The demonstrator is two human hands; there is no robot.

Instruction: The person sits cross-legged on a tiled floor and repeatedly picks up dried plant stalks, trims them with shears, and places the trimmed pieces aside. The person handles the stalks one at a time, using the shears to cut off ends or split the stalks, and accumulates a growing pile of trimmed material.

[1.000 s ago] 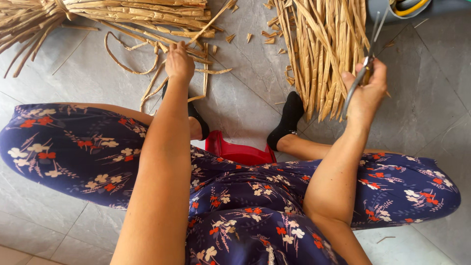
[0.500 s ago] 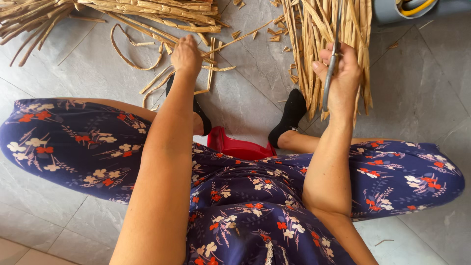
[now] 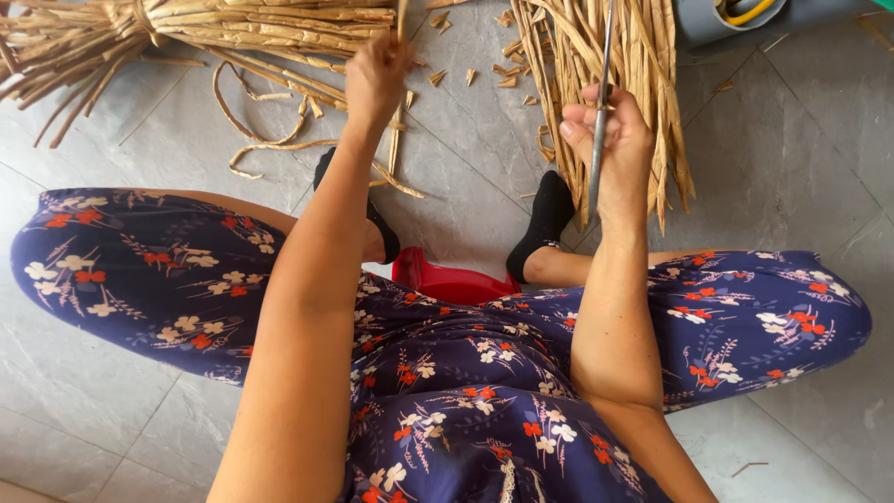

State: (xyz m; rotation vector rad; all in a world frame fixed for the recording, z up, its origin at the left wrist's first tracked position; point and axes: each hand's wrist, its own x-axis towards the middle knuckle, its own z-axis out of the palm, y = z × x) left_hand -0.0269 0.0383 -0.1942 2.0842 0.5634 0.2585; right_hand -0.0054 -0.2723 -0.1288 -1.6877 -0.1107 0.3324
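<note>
Your left hand [image 3: 375, 79] pinches a thin dry tan reed strip [image 3: 401, 20]; your right hand [image 3: 616, 140] grips slim grey metal scissors [image 3: 601, 112]; a loose pinch could let the strip slip near the blades.

Grey tiled floor strewn with dried plant strips

The floor [image 3: 801, 177] is made of large grey stone-look tiles with thin pale joints. At the upper left of the frame a tied bundle of dried strips [image 3: 186, 28] lies flat on it, with a few loose curled strips [image 3: 270, 140] just below. At the upper middle a second, looser heap of long strips [image 3: 643, 65] fans downward, and small cut offcuts [image 3: 475, 70] are scattered between the two piles. A grey container [image 3: 717, 19] sits at the upper right edge. A red low stool [image 3: 447, 279] rests on the tiles at the centre, and a single sliver [image 3: 750, 468] lies at the lower right.
</note>
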